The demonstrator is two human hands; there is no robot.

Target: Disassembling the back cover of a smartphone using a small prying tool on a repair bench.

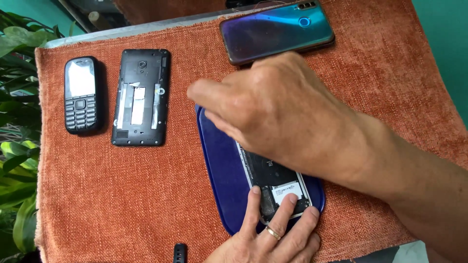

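Opened phone (278,182), lengthwise away from wearer

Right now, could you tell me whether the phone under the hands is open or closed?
Open: the phone lies with its back off, showing internals; its blue cover lies beneath it, left hand steadying it.

An opened smartphone (275,187), back cover off and circuitry exposed, lies on a dark blue cover (222,170), angled toward eleven o'clock, partly hidden.
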